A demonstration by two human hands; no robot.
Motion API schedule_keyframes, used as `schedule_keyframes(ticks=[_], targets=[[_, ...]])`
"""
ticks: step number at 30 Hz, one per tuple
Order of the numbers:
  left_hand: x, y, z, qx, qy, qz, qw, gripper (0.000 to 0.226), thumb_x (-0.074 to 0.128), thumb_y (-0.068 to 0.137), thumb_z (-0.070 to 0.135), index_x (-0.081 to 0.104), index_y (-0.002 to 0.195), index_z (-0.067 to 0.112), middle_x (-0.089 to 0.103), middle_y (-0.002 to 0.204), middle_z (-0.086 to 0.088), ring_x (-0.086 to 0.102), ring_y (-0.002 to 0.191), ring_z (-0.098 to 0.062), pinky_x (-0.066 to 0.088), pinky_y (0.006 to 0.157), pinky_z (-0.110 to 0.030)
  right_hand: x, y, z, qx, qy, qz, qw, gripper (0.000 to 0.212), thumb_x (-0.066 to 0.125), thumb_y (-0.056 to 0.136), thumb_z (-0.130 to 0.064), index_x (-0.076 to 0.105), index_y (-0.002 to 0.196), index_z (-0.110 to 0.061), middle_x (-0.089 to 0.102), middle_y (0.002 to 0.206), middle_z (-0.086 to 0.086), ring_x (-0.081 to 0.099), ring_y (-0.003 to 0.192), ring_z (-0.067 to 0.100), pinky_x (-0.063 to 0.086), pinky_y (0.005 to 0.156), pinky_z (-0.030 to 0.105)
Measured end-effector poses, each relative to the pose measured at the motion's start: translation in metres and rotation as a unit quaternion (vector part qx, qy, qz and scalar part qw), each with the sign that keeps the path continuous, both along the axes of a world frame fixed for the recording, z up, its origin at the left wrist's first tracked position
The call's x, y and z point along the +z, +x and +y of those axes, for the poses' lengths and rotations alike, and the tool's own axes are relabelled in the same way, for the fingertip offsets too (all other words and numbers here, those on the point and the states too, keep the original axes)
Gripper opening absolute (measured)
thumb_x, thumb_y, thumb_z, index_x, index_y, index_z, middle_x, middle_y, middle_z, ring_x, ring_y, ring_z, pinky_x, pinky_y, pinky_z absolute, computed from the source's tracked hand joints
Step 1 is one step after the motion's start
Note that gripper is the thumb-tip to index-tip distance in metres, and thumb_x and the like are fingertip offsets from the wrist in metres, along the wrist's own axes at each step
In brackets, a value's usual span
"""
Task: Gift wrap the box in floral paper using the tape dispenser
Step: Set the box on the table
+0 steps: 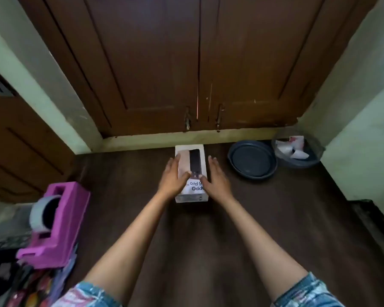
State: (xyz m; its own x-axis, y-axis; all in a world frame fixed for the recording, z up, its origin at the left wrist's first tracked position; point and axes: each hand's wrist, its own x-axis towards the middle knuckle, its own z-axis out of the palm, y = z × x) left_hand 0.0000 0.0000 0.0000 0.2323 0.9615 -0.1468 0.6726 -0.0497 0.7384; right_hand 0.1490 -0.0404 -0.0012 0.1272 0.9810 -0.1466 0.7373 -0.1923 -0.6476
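At the far edge of the dark brown surface (275, 207), close to the sill of a wooden double door (186, 63), the box (193, 158) lies flat and bare, its printed lid in plain sight, so the wrapping looks not yet begun. The left hand (175, 173) and right hand (216, 176) flank it, fingers straight along its long sides and thumbs laid over the lid, neither hand curled round it. The pink tape dispenser (58, 222) stands well apart at the near left, its roll loaded, and under it lie colourful patterned sheets (36, 289), probably the floral paper, though they are too blurred to be sure. Fetching the box to the paper, folding and taping all seem left to do. Right of the box sit a dark basin (252, 160) and a bin (297, 151) holding paper scraps; pale green walls (364, 107) close in on both sides.
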Motion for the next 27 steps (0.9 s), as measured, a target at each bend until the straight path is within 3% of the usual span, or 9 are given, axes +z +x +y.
schedule_keyframes(ticks=[4, 9, 13, 16, 18, 21, 23, 25, 27], targets=[[-0.011, 0.003, 0.014, 0.017, -0.044, 0.050, 0.998, 0.067, 0.048, 0.095, 0.032, 0.014, 0.150, 0.018, 0.013, 0.157, -0.012, 0.012, 0.145, -0.025, 0.019, 0.113, -0.035, -0.015, 0.003, 0.008, 0.048, -0.038, 0.009, 0.998, 0.065, 0.039, 0.098, -0.033, 0.003, 0.150, -0.017, 0.003, 0.158, 0.003, 0.013, 0.144, 0.019, 0.022, 0.111, 0.034], [-0.014, 0.003, -0.010, 0.012, -0.050, 0.026, 0.998, 0.062, 0.046, 0.097, 0.032, 0.017, 0.150, 0.018, 0.025, 0.154, -0.006, 0.028, 0.140, -0.024, 0.028, 0.107, -0.031, -0.026, 0.001, -0.005, 0.029, -0.022, 0.100, 0.994, 0.061, 0.040, 0.098, -0.030, 0.007, 0.150, -0.022, 0.024, 0.154, 0.001, 0.037, 0.134, 0.024, 0.037, 0.105, 0.036], [-0.006, 0.004, -0.045, 0.029, -0.056, 0.027, 0.998, 0.061, 0.053, 0.093, 0.028, 0.025, 0.147, 0.019, 0.034, 0.150, -0.006, 0.037, 0.135, -0.025, 0.033, 0.104, -0.031, -0.026, 0.002, -0.038, -0.011, -0.025, 0.188, 0.982, 0.060, 0.049, 0.094, -0.020, 0.022, 0.147, -0.022, 0.038, 0.147, 0.001, 0.044, 0.129, 0.020, 0.038, 0.105, 0.034], [0.003, -0.007, -0.087, 0.046, -0.059, 0.061, 0.995, 0.047, 0.057, 0.089, 0.025, 0.041, 0.133, 0.021, 0.056, 0.128, -0.011, 0.055, 0.111, -0.029, 0.044, 0.086, -0.033, -0.015, 0.010, -0.076, -0.038, 0.006, 0.255, 0.966, 0.049, 0.054, 0.082, -0.001, 0.051, 0.129, -0.017, 0.063, 0.118, 0.000, 0.059, 0.107, 0.013, 0.046, 0.098, 0.035], [0.007, -0.019, -0.115, 0.048, -0.066, 0.074, 0.994, 0.034, 0.058, 0.087, 0.026, 0.046, 0.118, 0.020, 0.063, 0.103, -0.006, 0.060, 0.095, -0.028, 0.044, 0.076, -0.032, -0.014, 0.016, -0.102, -0.054, 0.004, 0.240, 0.969, 0.034, 0.053, 0.080, 0.002, 0.062, 0.110, -0.012, 0.067, 0.100, -0.001, 0.061, 0.091, 0.008, 0.049, 0.092, 0.032], [0.007, -0.036, -0.151, 0.073, -0.065, 0.072, 0.993, 0.033, 0.060, 0.086, 0.029, 0.049, 0.115, 0.019, 0.059, 0.080, 0.001, 0.062, 0.092, -0.030, 0.044, 0.076, -0.033, -0.014, 0.015, -0.147, -0.078, -0.009, 0.203, 0.976, 0.024, 0.057, 0.085, -0.009, 0.063, 0.108, -0.012, 0.067, 0.100, 0.000, 0.061, 0.093, 0.013, 0.049, 0.091, 0.034], [0.002, -0.044, -0.160, 0.088, -0.078, 0.049, 0.992, 0.046, 0.061, 0.087, 0.030, 0.045, 0.128, 0.018, 0.063, 0.106, -0.005, 0.059, 0.105, -0.027, 0.045, 0.087, -0.034, -0.014, 0.010, -0.167, -0.050, -0.047, 0.214, 0.974, 0.037, 0.058, 0.088, -0.017, 0.053, 0.125, -0.015, 0.062, 0.114, -0.003, 0.058, 0.107, 0.014, 0.045, 0.097, 0.034], [-0.002, -0.046, -0.170, 0.060, -0.133, -0.004, 0.989, 0.060, 0.061, 0.088, 0.032, 0.034, 0.141, 0.019, 0.053, 0.131, -0.008, 0.054, 0.117, -0.025, 0.043, 0.099, -0.036, -0.013, 0.000, -0.185, -0.010, -0.090, 0.222, 0.971, 0.053, 0.057, 0.089, -0.023, 0.038, 0.138, -0.023, 0.057, 0.123, -0.006, 0.056, 0.111, 0.014, 0.044, 0.098, 0.033], [-0.007, -0.043, -0.184, 0.028, -0.171, -0.064, 0.983, 0.062, 0.059, 0.090, 0.031, 0.030, 0.144, 0.023, 0.049, 0.138, -0.005, 0.052, 0.119, -0.023, 0.043, 0.102, -0.043, -0.016, -0.008, -0.197, -0.009, -0.089, 0.226, 0.970, 0.059, 0.057, 0.089, -0.023, 0.032, 0.142, -0.028, 0.055, 0.128, -0.004, 0.056, 0.113, 0.017, 0.044, 0.095, 0.031]])
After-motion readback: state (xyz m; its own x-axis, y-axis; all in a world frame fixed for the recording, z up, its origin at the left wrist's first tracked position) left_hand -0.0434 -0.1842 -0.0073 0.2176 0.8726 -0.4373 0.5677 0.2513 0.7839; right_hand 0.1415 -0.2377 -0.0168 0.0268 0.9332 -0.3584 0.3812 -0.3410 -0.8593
